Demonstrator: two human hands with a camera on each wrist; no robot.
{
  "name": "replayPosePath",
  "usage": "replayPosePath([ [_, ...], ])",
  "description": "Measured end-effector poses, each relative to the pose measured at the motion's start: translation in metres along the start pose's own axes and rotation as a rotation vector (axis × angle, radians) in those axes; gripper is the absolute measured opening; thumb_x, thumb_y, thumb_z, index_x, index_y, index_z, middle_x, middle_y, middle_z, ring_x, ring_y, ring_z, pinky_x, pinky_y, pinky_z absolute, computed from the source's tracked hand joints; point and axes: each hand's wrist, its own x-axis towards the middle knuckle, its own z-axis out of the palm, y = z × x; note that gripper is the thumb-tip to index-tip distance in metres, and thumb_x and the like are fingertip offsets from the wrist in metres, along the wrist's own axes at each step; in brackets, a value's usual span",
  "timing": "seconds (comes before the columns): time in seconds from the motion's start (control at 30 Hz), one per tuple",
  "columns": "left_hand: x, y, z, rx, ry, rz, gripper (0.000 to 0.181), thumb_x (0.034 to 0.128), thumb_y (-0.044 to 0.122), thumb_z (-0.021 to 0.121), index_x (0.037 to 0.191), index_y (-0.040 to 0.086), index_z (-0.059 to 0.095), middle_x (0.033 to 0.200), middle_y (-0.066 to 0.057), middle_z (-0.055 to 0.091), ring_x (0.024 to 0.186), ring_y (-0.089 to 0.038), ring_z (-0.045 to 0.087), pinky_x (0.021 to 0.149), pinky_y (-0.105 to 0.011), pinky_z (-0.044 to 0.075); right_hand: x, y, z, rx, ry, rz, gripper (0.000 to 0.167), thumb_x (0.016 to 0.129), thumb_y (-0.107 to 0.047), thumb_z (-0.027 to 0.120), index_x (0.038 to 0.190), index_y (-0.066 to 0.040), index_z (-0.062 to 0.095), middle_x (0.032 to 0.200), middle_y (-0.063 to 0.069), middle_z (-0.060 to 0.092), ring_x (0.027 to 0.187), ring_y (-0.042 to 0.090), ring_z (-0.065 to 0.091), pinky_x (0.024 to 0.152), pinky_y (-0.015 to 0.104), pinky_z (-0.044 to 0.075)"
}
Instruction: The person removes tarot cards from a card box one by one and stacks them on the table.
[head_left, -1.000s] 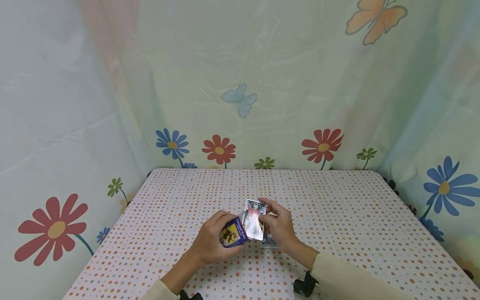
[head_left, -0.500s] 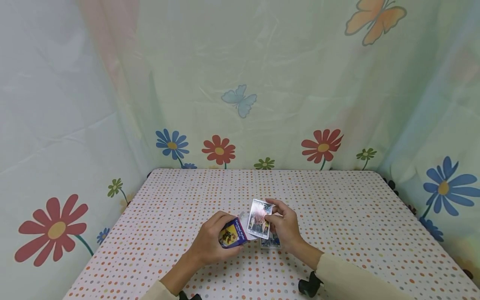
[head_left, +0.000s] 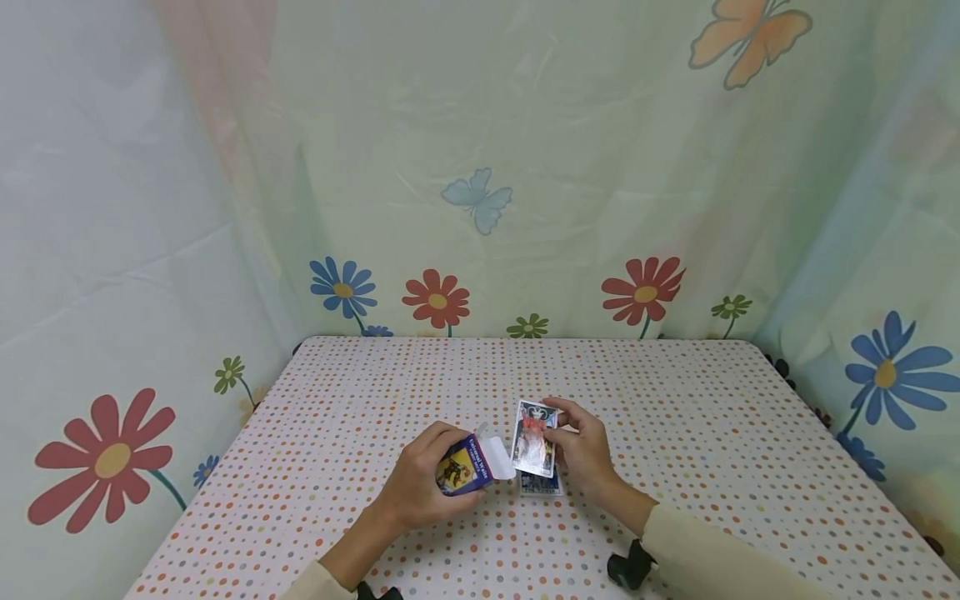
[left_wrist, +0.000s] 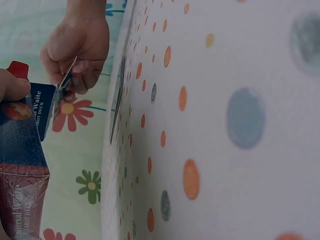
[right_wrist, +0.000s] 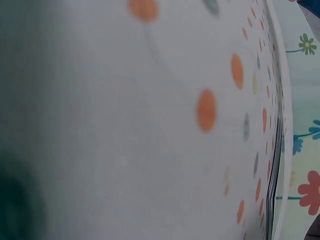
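Observation:
My left hand (head_left: 426,479) grips a blue tarot card box (head_left: 462,467) with a yellow picture on its front. Its lettering reads "Universal Waite", and a white flap (head_left: 498,457) sticks out from the right end. Between thumb and fingers, my right hand (head_left: 587,450) pinches a tarot card (head_left: 534,442) with a red figure on a dark ground; whether more cards lie behind it I cannot tell. Partly below that card, on the table, lies a card pile (head_left: 541,485), seen edge-on as thin layers in the right wrist view. In the left wrist view the box (left_wrist: 22,145) shows at the left edge.
A dotted cloth covers the table (head_left: 420,383). Curtains with flowers and butterflies hang behind it and at both sides. A black wrist mount (head_left: 630,567) sits under the right sleeve, close above the tabletop.
My right hand has moved right with the card, away from the box, so the white flap now shows fully. The left hand and the box have stayed nearly still.

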Motion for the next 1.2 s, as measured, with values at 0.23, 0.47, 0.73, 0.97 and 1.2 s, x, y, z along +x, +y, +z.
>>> replayPosePath([
  [0.23, 0.000, 0.000, -0.001, -0.006, -0.002, -0.009, 0.068, 0.0699, 0.032, 0.089, 0.127, 0.011, 0.061, 0.116, 0.001, 0.059, 0.092, -0.007, 0.059, 0.075, -0.014, 0.053, 0.005, 0.003, -0.005, -0.036, 0.006, 0.013, 0.049, 0.086, 0.011, 0.056, 0.132, -0.003, 0.063, 0.093, 0.010, 0.046, 0.054, 0.011, 0.038, 0.043, 0.022, 0.031],
  [0.47, 0.002, 0.001, -0.003, -0.001, 0.000, -0.010, 0.069, 0.0683, 0.031, 0.091, 0.127, 0.011, 0.061, 0.116, 0.001, 0.059, 0.092, -0.006, 0.059, 0.074, -0.014, 0.053, 0.009, 0.003, -0.004, -0.174, 0.018, 0.062, 0.047, 0.080, 0.008, 0.059, 0.126, -0.001, 0.067, 0.078, 0.006, 0.053, 0.057, 0.014, 0.046, 0.043, 0.022, 0.037],
  [0.73, 0.002, 0.004, -0.004, 0.000, -0.024, -0.055, 0.067, 0.0700, 0.035, 0.090, 0.127, 0.013, 0.061, 0.117, 0.005, 0.058, 0.093, -0.004, 0.057, 0.074, -0.013, 0.052, 0.014, 0.006, 0.000, -0.305, 0.014, 0.105, 0.044, 0.079, 0.006, 0.059, 0.121, -0.001, 0.069, 0.075, 0.007, 0.056, 0.057, 0.017, 0.049, 0.042, 0.024, 0.038],
  [0.97, 0.002, 0.003, -0.004, 0.001, -0.015, -0.039, 0.069, 0.0691, 0.034, 0.091, 0.127, 0.012, 0.061, 0.117, 0.003, 0.058, 0.093, -0.005, 0.058, 0.074, -0.014, 0.052, 0.016, 0.009, 0.000, -0.407, -0.006, 0.084, 0.037, 0.080, 0.004, 0.059, 0.114, -0.003, 0.071, 0.069, 0.006, 0.057, 0.047, 0.013, 0.042, 0.041, 0.022, 0.034],
  [1.2, 0.002, 0.002, -0.003, 0.003, -0.015, -0.040, 0.069, 0.0689, 0.035, 0.091, 0.127, 0.013, 0.061, 0.117, 0.003, 0.058, 0.093, -0.005, 0.058, 0.074, -0.014, 0.052, 0.018, 0.010, 0.001, -0.513, -0.028, 0.076, 0.034, 0.080, 0.001, 0.066, 0.113, -0.004, 0.072, 0.061, 0.003, 0.052, 0.045, 0.011, 0.042, 0.042, 0.022, 0.034],
])
